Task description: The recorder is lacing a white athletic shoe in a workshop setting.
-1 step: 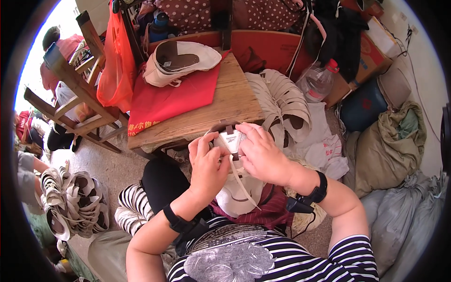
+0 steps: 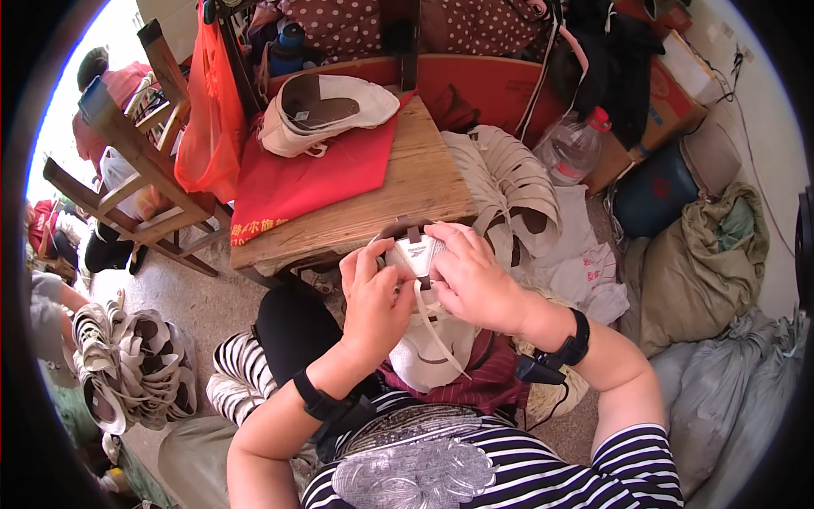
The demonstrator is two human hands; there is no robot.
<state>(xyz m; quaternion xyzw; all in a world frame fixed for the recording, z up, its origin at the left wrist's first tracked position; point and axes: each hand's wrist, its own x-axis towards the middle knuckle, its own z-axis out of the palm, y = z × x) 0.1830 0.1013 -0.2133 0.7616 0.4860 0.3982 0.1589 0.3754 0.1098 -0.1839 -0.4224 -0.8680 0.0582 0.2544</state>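
Observation:
A white shoe upper (image 2: 426, 355) rests toe toward me over my lap, its brown-edged opening pointing away. My left hand (image 2: 377, 301) is closed on the left side of it, fingers bent near the tongue (image 2: 415, 252). Along the other side, my right hand (image 2: 475, 280) grips the upper with the thumb close to the eyelets. Between my hands a cream shoelace (image 2: 438, 335) hangs from the lacing down over the toe. Exactly what the fingertips pinch is partly hidden. Another white shoe upper (image 2: 326, 110) with brown lining lies on the wooden table.
The wooden table (image 2: 432, 182) stands ahead, partly under a red cloth (image 2: 318, 182). Stacked uppers (image 2: 509, 182) lie to its right, with more bundles (image 2: 140, 365) on the left floor. A plastic bottle (image 2: 572, 148) and sacks (image 2: 704, 263) stand right. A wooden stool (image 2: 127, 182) leans left; people sit beyond.

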